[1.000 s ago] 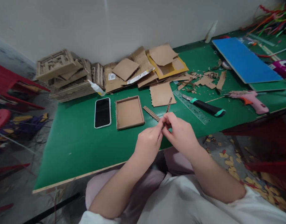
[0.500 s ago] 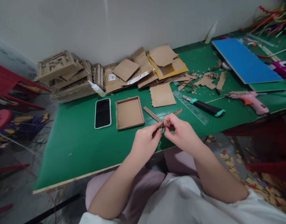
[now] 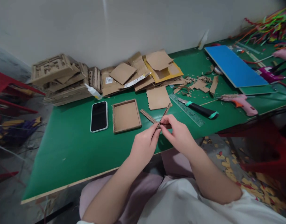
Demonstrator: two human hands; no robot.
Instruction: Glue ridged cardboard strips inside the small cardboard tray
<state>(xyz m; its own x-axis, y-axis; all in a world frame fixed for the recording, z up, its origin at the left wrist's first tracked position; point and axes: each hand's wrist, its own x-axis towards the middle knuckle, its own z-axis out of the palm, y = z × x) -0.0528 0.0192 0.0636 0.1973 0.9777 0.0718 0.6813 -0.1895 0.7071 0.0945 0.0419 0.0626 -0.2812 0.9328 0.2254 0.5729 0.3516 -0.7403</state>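
Observation:
My left hand [image 3: 145,141] and my right hand [image 3: 178,130] meet near the table's front edge, both pinching a narrow cardboard strip [image 3: 165,112] that points up and away between them. Another ribbed strip [image 3: 147,116] lies slanted just beyond my left fingers. To the left is a shallow square cardboard tray [image 3: 127,116] with raised edges, beside a phone [image 3: 99,116]. A flat cardboard piece [image 3: 158,97] with a ragged edge lies behind the strips. A black and teal cutter [image 3: 201,109] rests by a clear ruler [image 3: 188,110] on the right.
Stacked cardboard frames [image 3: 61,77], a glue bottle [image 3: 93,92] and cardboard sheets [image 3: 123,73] line the wall. On the right are scraps [image 3: 201,85], a pink glue gun [image 3: 243,104] and a blue board [image 3: 236,67]. The green table [image 3: 82,161] ends before my lap.
The view has shifted slightly to the right. The strip between my fingers has turned and now stands at a steeper angle, its ribbed edge showing. Both hands remain pinched together.

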